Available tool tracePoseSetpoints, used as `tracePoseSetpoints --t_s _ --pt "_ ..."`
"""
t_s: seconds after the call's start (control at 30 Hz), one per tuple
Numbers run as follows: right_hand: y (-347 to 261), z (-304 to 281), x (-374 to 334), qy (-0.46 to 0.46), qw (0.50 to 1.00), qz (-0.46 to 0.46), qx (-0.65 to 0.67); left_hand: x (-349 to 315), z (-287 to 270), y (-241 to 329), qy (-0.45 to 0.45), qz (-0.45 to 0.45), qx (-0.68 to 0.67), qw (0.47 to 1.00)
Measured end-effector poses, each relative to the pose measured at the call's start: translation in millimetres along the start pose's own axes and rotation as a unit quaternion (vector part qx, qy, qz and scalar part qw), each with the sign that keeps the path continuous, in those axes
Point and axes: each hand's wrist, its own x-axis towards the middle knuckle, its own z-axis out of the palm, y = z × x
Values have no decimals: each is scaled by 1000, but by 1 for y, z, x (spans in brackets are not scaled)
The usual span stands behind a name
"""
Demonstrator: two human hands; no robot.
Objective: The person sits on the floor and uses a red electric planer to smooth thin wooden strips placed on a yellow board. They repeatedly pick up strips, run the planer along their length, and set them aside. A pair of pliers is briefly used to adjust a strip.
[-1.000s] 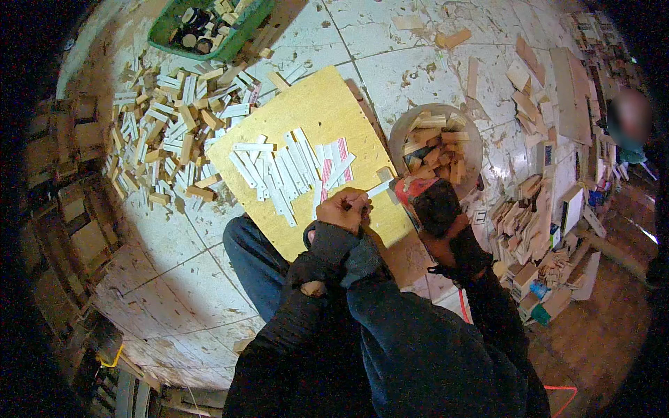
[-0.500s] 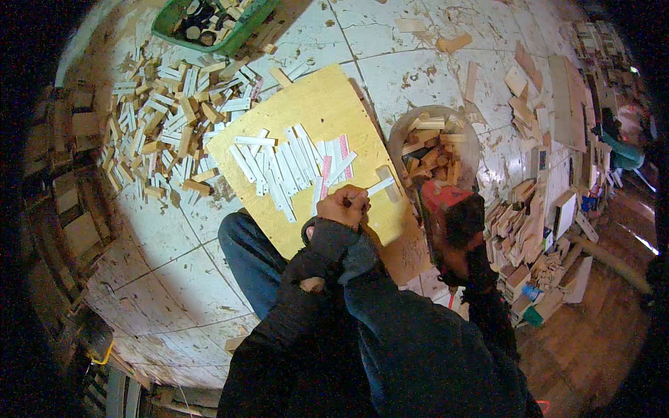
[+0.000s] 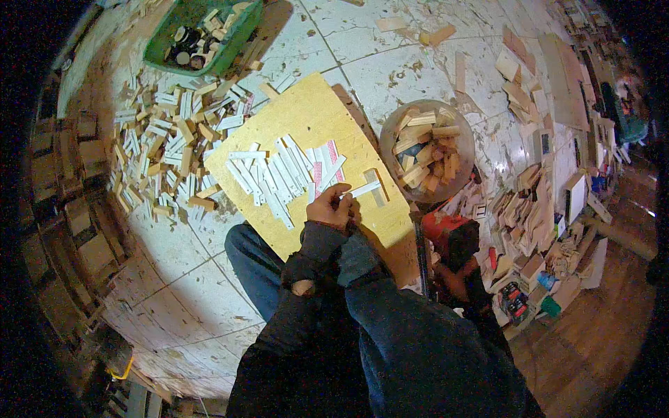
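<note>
Near the front edge of a yellow board [image 3: 306, 104], my left hand [image 3: 331, 207] pinches the end of a white strip [image 3: 364, 189]. The strip's other end lies over a small wooden block [image 3: 376, 196] on the board. To the right, my right hand [image 3: 456, 280] wraps the handle of a red and black power tool [image 3: 447, 233], held beside the board's right edge. Its fingers are partly in shadow. Several white strips [image 3: 282, 171] with small holes lie side by side beyond my left hand, some with pink print.
A round tub [image 3: 465, 120] of wood blocks stands right of the board. Left lies a heap of blocks and white strips [image 3: 185, 132]; behind it is a green crate [image 3: 244, 45] of wood pieces. Wood offcuts [image 3: 519, 209] pile up at the right. My bent knee [image 3: 247, 254] is near the board.
The power tool and my right hand have moved nearer, away from the tub, which shows more fully. My left hand stays at the strip. The whole view has shifted slightly.
</note>
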Motion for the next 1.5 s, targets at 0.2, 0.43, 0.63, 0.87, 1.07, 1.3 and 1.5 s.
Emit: tracePoseSetpoints --t_s 0.2,0.43,0.63,0.87,1.07,1.3,1.5 --pt "-20 5 11 -8 992 -121 -40 10 -4 -13 -69 -15 41 997" --pt "-42 9 33 -88 972 -121 -179 17 -7 -25 -69 -8 101 992" --pt "-46 23 47 9 928 -301 -221 13 -5 -15 -60 -7 129 990" --pt "-34 20 46 5 927 -296 -230 1 -11 20 122 226 384 887" --pt "-12 30 55 18 957 -262 -123 23 -44 40 265 201 490 806" --pt "33 50 71 -192 170 166 952 37 -55 41 314 115 442 832" --pt "28 39 58 -134 736 -18 663 43 -73 52 276 182 492 805"
